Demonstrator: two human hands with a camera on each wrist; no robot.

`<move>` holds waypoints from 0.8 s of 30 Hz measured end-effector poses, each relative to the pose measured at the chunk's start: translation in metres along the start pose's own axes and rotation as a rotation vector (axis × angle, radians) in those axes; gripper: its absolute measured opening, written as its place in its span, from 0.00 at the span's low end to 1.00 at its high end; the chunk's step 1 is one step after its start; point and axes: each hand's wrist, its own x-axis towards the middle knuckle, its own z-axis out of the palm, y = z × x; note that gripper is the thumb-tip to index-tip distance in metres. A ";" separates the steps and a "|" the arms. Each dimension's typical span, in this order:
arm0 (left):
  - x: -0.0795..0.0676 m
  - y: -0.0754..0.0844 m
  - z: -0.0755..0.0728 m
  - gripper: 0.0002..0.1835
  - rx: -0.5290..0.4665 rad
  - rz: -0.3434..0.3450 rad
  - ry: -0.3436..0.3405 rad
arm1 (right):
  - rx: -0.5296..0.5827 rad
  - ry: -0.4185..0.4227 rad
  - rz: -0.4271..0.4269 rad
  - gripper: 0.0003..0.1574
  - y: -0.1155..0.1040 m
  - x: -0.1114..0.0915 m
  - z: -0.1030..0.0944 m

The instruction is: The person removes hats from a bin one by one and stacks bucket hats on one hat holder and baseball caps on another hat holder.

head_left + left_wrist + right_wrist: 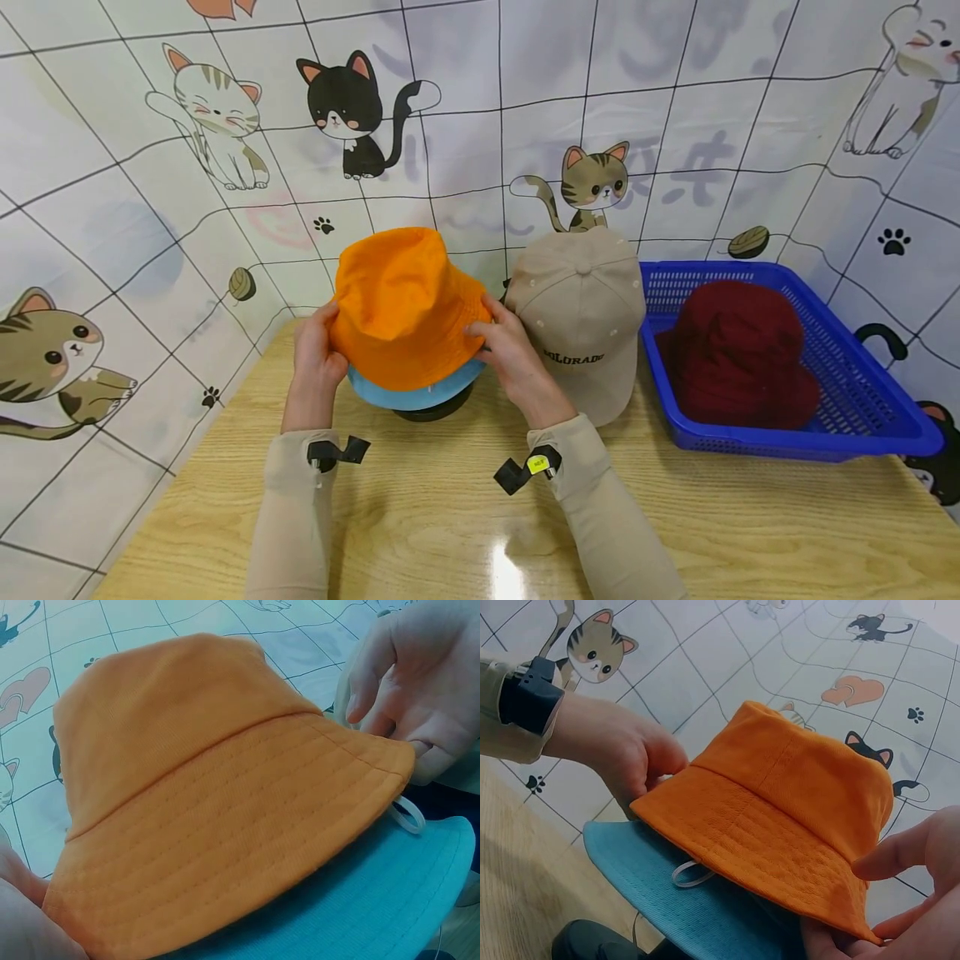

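An orange bucket hat [397,308] is held by its brim between my two hands. My left hand [317,346] grips the left side of the brim, and my right hand [517,354] pinches the right side between thumb and fingers. Directly beneath it is a light blue bucket hat [420,398], mostly covered; a thin white loop [692,874] shows between the two brims. Under the blue hat, a dark round base [435,410] shows only in part. Just right of my right hand stands a beige cap [577,308] lettered "COLORADO".
A blue plastic basket [795,442] stands at the right with a dark red bucket hat [738,358] inside. A black hook-shaped piece [883,340] shows at its far right. The wooden table [420,517] meets a cat-printed wall covering [465,167] behind and at both sides.
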 end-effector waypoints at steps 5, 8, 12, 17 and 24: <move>0.002 0.001 -0.001 0.04 -0.015 -0.006 0.003 | 0.011 -0.003 0.015 0.52 0.003 0.001 -0.001; 0.003 0.000 -0.001 0.04 -0.005 -0.009 0.013 | 0.024 -0.014 0.015 0.52 0.005 0.001 -0.001; 0.003 0.000 -0.001 0.03 0.017 -0.013 0.031 | 0.030 -0.024 0.010 0.51 0.005 0.001 -0.001; 0.002 -0.001 -0.001 0.03 0.014 -0.015 0.030 | 0.024 -0.027 0.014 0.52 0.006 0.002 -0.002; 0.003 -0.002 -0.003 0.03 0.032 -0.009 0.050 | 0.026 -0.022 0.019 0.51 0.008 0.003 -0.001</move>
